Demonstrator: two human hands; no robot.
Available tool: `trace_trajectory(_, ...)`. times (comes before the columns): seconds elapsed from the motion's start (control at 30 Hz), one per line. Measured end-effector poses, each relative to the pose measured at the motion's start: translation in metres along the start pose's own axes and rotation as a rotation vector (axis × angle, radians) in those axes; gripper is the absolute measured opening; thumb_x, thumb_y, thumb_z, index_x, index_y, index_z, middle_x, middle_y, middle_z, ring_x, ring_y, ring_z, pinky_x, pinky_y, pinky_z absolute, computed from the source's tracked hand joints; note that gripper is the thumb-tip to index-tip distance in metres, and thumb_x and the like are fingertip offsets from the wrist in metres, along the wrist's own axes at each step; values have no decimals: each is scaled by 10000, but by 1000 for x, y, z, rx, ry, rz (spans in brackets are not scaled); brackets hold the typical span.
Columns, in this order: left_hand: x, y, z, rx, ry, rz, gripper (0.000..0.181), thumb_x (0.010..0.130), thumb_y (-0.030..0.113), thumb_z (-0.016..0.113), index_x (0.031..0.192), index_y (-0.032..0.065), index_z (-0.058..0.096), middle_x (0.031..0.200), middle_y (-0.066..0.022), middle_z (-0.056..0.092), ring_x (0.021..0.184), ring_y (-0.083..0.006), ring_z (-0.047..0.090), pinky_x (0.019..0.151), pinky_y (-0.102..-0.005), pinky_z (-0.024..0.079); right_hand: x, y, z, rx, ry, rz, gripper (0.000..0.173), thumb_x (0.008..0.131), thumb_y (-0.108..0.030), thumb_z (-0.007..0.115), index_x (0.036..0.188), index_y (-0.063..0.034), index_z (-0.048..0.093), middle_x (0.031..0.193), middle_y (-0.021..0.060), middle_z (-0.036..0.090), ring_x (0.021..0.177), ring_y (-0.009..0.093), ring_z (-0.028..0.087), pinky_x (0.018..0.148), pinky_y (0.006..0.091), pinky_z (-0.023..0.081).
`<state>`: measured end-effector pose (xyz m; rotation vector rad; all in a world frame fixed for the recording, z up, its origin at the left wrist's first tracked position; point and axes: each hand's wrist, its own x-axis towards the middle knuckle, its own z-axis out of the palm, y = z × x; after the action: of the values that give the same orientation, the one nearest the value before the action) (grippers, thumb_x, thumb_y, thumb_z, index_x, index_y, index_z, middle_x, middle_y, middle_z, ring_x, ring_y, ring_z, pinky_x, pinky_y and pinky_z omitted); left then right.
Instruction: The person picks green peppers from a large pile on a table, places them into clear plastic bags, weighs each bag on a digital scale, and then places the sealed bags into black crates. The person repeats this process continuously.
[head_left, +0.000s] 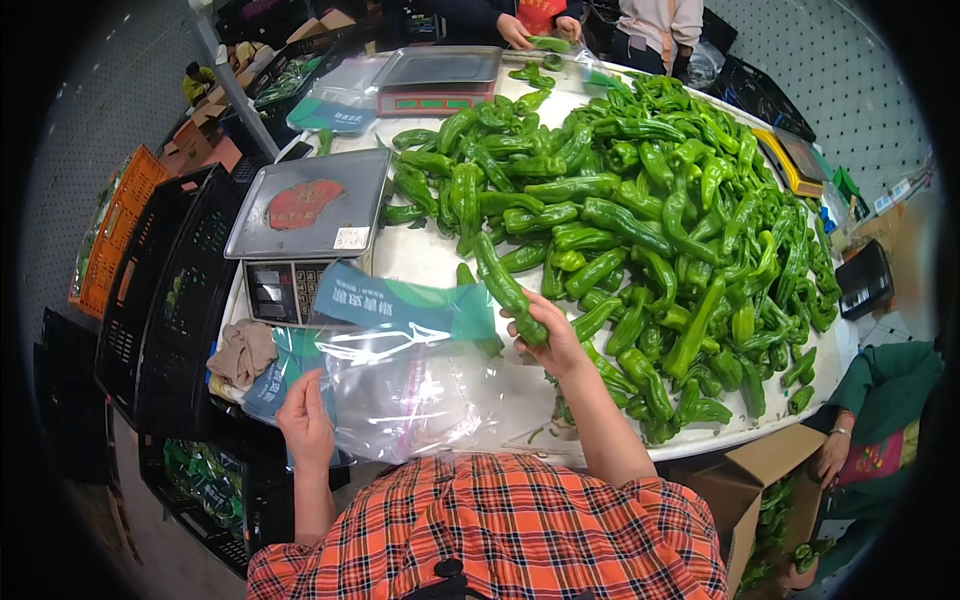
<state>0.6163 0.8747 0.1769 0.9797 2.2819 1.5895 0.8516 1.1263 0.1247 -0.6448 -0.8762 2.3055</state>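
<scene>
A long green pepper (501, 281) is in my right hand (551, 334), its far end pointing up and left over the table. My left hand (307, 416) pinches the edge of a clear plastic bag (420, 390) with a blue-green printed band (405, 304). The bag lies spread in front of me, and no pepper shows clearly inside it. A large heap of green peppers (637, 225) covers the table beyond and to the right of my right hand. Just past the bag stands a digital scale (307, 206) with a reddish patch on its metal pan.
A crumpled cloth (241, 352) and more printed bags (281, 375) lie at the left edge. A second scale (439, 79) stands at the back; a yellow scale (791, 161) is far right. Black crates (157, 300) line the left. One person handles an open carton (776, 457); others stand across the table.
</scene>
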Motion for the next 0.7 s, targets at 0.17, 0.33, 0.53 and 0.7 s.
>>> trace_trajectory(0.17,22,32,36,79,252,274,177,866,-8,477,997,-20,595,632,12,503,544,-36,384,487,-197,317,-42,-21,29,58,-391,-19,699,739,-367,587,1305,-27,358,951,96,559,662,119,543,413,218,387)
trace_trajectory(0.33,30,48,60,71,205,442,196,866,-19,479,1025,2,592,632,-15,512,514,-56,380,463,-210,306,-73,12,52,-518,-627,68,568,811,-272,555,1306,-50,387,817,25,549,665,66,500,536,203,394)
trace_trajectory(0.53,8,53,63,267,-50,369,312,789,23,580,1098,60,586,508,-80,444,406,-108,382,414,-269,308,-68,45,60,-411,64,104,567,878,-214,489,1350,-14,247,894,69,517,718,114,521,531,223,401)
trace_trajectory(0.7,-6,54,65,369,-292,456,301,752,100,657,1052,83,628,467,-92,437,371,-157,391,398,-287,309,-42,67,73,-438,-58,181,605,859,-266,518,1345,-16,259,942,103,532,739,132,529,565,233,417)
